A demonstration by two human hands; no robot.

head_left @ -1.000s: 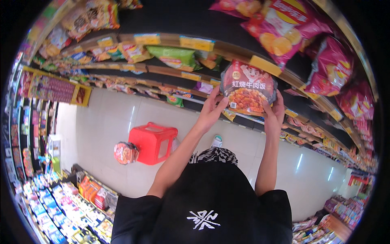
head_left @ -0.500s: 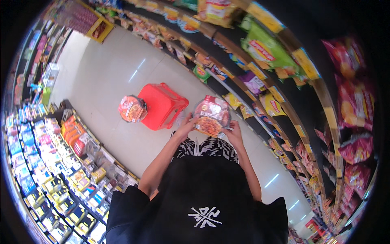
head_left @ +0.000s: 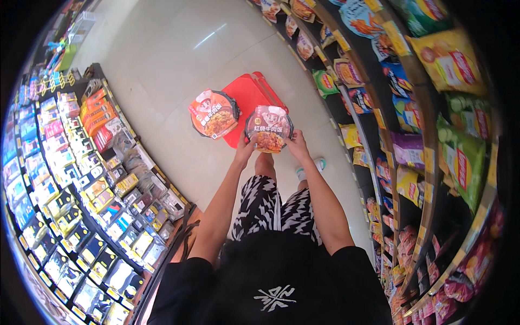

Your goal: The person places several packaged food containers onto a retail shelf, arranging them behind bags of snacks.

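Red basket (head_left: 246, 97) lies just beyond the bowl (head_left: 268, 129), gripped between left hand (head_left: 245, 151) and right hand (head_left: 297, 145); another bowl (head_left: 213, 114) rests on the basket.

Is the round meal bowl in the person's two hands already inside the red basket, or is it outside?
Outside. Left hand and right hand hold the round meal bowl above the red basket; another bowl rests on it.

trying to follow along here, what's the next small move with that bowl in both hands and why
Probably lower the bowl toward the red basket on the floor: left hand and right hand grip its sides directly above the basket, where a similar bowl already sits.
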